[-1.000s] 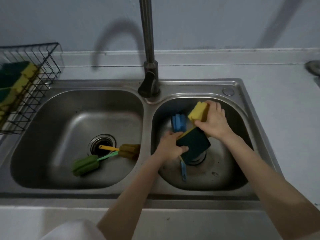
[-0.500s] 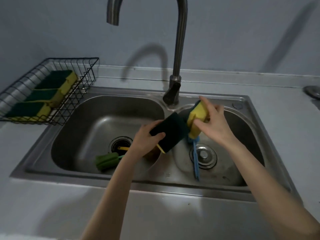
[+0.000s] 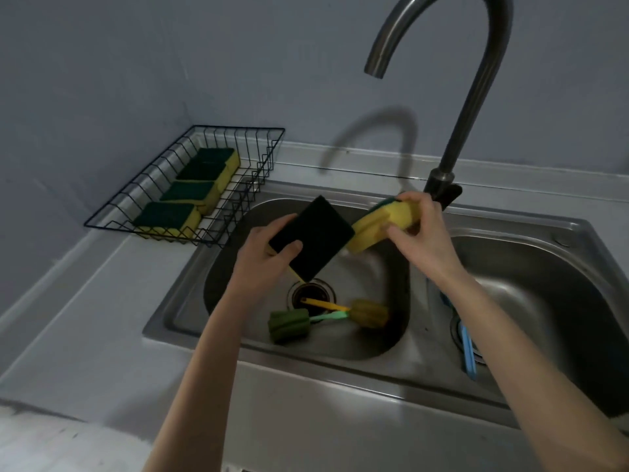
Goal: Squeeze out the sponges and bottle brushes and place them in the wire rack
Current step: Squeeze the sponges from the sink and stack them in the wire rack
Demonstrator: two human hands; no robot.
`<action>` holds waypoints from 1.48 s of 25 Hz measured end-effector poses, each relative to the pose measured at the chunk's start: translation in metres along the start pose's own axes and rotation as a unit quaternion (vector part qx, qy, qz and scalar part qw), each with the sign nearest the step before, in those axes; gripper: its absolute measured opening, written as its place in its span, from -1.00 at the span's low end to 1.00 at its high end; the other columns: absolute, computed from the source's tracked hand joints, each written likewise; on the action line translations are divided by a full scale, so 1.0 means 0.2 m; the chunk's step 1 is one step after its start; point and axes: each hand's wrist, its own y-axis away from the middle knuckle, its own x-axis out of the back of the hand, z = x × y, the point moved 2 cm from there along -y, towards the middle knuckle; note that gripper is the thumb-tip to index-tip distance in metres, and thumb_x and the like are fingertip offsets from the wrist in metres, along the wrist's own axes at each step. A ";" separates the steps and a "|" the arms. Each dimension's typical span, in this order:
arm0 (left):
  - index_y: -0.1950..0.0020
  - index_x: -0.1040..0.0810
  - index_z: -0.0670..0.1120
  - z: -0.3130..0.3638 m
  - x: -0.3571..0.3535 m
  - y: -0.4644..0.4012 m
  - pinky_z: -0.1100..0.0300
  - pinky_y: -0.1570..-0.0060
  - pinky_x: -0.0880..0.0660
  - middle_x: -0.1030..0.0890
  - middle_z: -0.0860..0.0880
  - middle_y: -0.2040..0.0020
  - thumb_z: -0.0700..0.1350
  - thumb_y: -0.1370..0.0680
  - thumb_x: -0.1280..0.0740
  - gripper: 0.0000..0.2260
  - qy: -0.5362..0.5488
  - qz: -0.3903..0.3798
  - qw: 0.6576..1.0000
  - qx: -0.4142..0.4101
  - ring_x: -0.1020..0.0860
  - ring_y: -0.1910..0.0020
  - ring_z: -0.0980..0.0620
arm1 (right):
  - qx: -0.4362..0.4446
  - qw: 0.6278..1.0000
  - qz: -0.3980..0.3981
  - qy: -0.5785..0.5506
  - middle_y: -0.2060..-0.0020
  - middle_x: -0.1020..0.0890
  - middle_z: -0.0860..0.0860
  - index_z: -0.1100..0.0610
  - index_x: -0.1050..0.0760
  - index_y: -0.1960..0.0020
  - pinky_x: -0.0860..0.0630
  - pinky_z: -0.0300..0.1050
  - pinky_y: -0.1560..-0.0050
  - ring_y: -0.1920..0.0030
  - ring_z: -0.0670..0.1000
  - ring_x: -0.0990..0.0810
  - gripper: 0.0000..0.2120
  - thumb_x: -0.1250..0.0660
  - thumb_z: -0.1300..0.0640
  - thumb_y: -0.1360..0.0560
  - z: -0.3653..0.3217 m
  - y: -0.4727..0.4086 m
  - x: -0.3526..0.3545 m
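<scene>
Head camera looked down on the left hand (image 3: 269,253), which gripped a sponge with its dark green face up (image 3: 311,238) over the left basin (image 3: 224,267). Just right of it, the right hand (image 3: 420,233) clasped a second sponge showing its yellow side (image 3: 381,226), near the base of the tap (image 3: 442,185). Below them in the left basin lay a green bottle brush (image 3: 289,325) and a yellow bottle brush (image 3: 369,313), handles crossing near the drain (image 3: 311,294). A blue brush handle (image 3: 468,352) showed in the right basin (image 3: 544,294), partly behind the right forearm. On the desk (image 3: 85,318), far left, the wire rack (image 3: 238,195) held three sponges (image 3: 190,194) in a row, green faces up.
</scene>
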 end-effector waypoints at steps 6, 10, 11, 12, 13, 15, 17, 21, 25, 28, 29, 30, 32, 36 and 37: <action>-0.32 -0.37 -0.01 -0.11 0.38 -0.10 0.14 -0.17 -0.38 -0.42 0.01 -0.13 -0.10 -0.50 -0.28 -0.62 0.034 0.078 0.996 -0.031 -0.40 -0.18 0.03 | 0.018 0.998 0.038 -0.055 -0.17 -0.41 0.10 -0.02 -0.25 -0.10 -0.39 -0.29 0.00 -0.12 0.01 -0.42 -0.65 -0.35 0.16 -0.43 -0.20 -0.12 -0.33; -0.28 -0.36 -0.07 -0.17 0.57 -0.17 0.22 -0.01 -0.40 -0.44 0.01 -0.15 -0.10 -0.52 -0.25 -0.67 0.074 0.100 0.992 -0.009 -0.43 -0.09 0.06 | 0.003 0.997 0.039 -0.060 -0.21 -0.41 0.16 0.02 -0.21 -0.08 -0.42 -0.13 -0.10 -0.15 0.06 -0.42 -0.64 -0.33 0.20 -0.41 -0.30 -0.18 -0.51; -0.26 -0.36 -0.09 -0.18 0.62 -0.19 0.22 0.02 -0.40 -0.44 0.01 -0.13 -0.10 -0.52 -0.25 -0.68 0.086 0.107 0.991 0.000 -0.43 -0.06 0.06 | 0.000 0.998 0.037 -0.059 -0.21 -0.41 0.17 0.04 -0.21 -0.07 -0.42 -0.08 -0.13 -0.17 0.08 -0.43 -0.65 -0.33 0.20 -0.41 -0.33 -0.20 -0.54; -0.24 -0.36 -0.10 -0.20 0.67 -0.21 0.21 0.02 -0.40 -0.44 0.02 -0.11 -0.10 -0.52 -0.25 -0.69 0.095 0.114 0.989 0.007 -0.43 -0.05 0.06 | -0.002 0.997 0.038 -0.061 -0.22 -0.41 0.17 0.05 -0.22 -0.07 -0.42 -0.06 -0.14 -0.18 0.08 -0.43 -0.65 -0.32 0.21 -0.41 -0.37 -0.23 -0.58; -0.23 -0.36 -0.10 -0.21 0.71 -0.23 0.18 0.02 -0.39 -0.44 0.02 -0.09 -0.09 -0.52 -0.25 -0.70 0.101 0.119 0.988 0.011 -0.43 -0.04 0.05 | -0.005 0.997 0.039 -0.066 -0.22 -0.41 0.16 0.06 -0.22 -0.07 -0.42 -0.05 -0.14 -0.18 0.08 -0.43 -0.67 -0.31 0.21 -0.41 -0.40 -0.25 -0.62; -0.22 -0.35 -0.11 -0.24 0.80 -0.27 0.20 0.08 -0.42 -0.44 0.00 -0.07 -0.09 -0.52 -0.24 -0.71 0.107 0.123 0.987 0.013 -0.45 -0.04 0.01 | -0.006 0.996 0.045 -0.071 -0.21 -0.43 0.14 0.07 -0.23 -0.06 -0.42 -0.10 -0.07 -0.14 0.05 -0.44 -0.69 -0.30 0.21 -0.42 -0.47 -0.31 -0.70; -0.24 -0.34 -0.13 -0.27 0.90 -0.33 0.28 0.21 -0.42 -0.45 -0.02 -0.07 -0.09 -0.52 -0.23 -0.70 0.115 0.127 0.985 0.011 -0.47 -0.04 -0.01 | -0.005 0.996 0.048 -0.069 -0.17 -0.45 0.11 0.08 -0.25 -0.05 -0.38 -0.20 0.02 -0.08 0.01 -0.43 -0.71 -0.31 0.20 -0.43 -0.54 -0.39 -0.78; -0.22 -0.35 -0.12 -0.34 1.04 -0.44 0.30 0.25 -0.40 -0.46 -0.02 -0.05 -0.10 -0.53 -0.22 -0.72 0.117 0.135 0.984 0.012 -0.48 0.03 0.02 | 0.003 0.996 0.048 -0.075 -0.03 -0.46 0.01 0.10 -0.30 -0.02 -0.32 -0.36 0.25 -0.03 -0.03 -0.42 -0.75 -0.34 0.18 -0.44 -0.63 -0.54 -0.91; -0.08 -0.35 -0.03 -0.43 1.14 -0.59 0.31 0.24 -0.36 -0.47 0.05 0.05 -0.10 -0.53 -0.22 -0.85 0.132 0.146 0.980 0.013 -0.46 0.09 0.10 | -0.007 0.997 0.035 -0.068 -0.03 -0.49 0.03 0.06 -0.31 -0.01 -0.38 -0.17 0.00 -0.03 0.03 -0.47 -0.75 -0.35 0.14 -0.43 -0.66 -0.74 -1.02; -0.07 -0.33 0.02 -0.48 1.16 -0.71 0.32 0.27 -0.32 -0.43 0.17 0.13 -0.10 -0.54 -0.20 -0.87 0.144 0.129 0.981 0.030 -0.43 0.15 0.23 | -0.029 0.999 0.004 -0.036 -0.04 -0.48 0.05 0.05 -0.30 -0.01 -0.38 -0.13 0.06 0.05 0.06 -0.47 -0.74 -0.35 0.14 -0.43 -0.66 -0.91 -1.12; -0.08 -0.34 0.01 -0.49 1.16 -0.75 0.32 0.27 -0.33 -0.43 0.17 0.13 -0.10 -0.54 -0.20 -0.86 0.146 0.126 0.981 0.033 -0.43 0.15 0.23 | -0.031 0.999 -0.009 -0.028 -0.04 -0.47 0.05 0.05 -0.30 -0.01 -0.38 -0.14 0.07 0.05 0.06 -0.47 -0.73 -0.36 0.15 -0.43 -0.66 -0.96 -1.16; -0.10 -0.35 -0.01 -0.51 1.15 -0.78 0.32 0.25 -0.34 -0.44 0.17 0.13 -0.11 -0.54 -0.20 -0.85 0.147 0.128 0.980 0.034 -0.44 0.13 0.20 | -0.033 0.999 -0.021 -0.020 -0.04 -0.47 0.04 0.07 -0.31 -0.02 -0.38 -0.14 0.07 0.05 0.05 -0.47 -0.73 -0.36 0.17 -0.43 -0.65 -1.01 -1.20; -0.14 -0.38 -0.07 -0.55 1.14 -0.88 0.31 0.22 -0.37 -0.46 0.12 0.12 -0.13 -0.53 -0.22 -0.81 0.148 0.144 0.978 0.041 -0.47 0.07 0.10 | -0.031 0.998 -0.049 -0.002 -0.04 -0.44 0.01 0.13 -0.34 -0.08 -0.39 -0.19 0.11 0.03 0.03 -0.46 -0.72 -0.36 0.20 -0.42 -0.64 -1.10 -1.27; -0.19 -0.39 -0.13 -0.59 1.11 -1.00 0.33 0.22 -0.36 -0.47 0.07 0.07 -0.15 -0.53 -0.23 -0.76 0.145 0.177 0.972 0.053 -0.47 0.02 0.06 | -0.025 0.996 -0.082 0.021 -0.13 -0.50 0.08 0.20 -0.36 -0.19 -0.39 -0.33 0.32 -0.04 0.06 -0.49 -0.63 -0.37 0.20 -0.43 -0.62 -1.23 -1.40; -0.19 -0.39 -0.13 -0.60 1.11 -1.02 0.38 0.24 -0.35 -0.47 0.11 0.11 -0.15 -0.53 -0.23 -0.76 0.144 0.177 0.972 0.053 -0.46 0.07 0.09 | -0.025 0.996 -0.086 0.026 -0.17 -0.52 0.10 0.20 -0.36 -0.20 -0.41 -0.35 0.31 -0.09 0.09 -0.51 -0.63 -0.37 0.21 -0.44 -0.60 -1.27 -1.44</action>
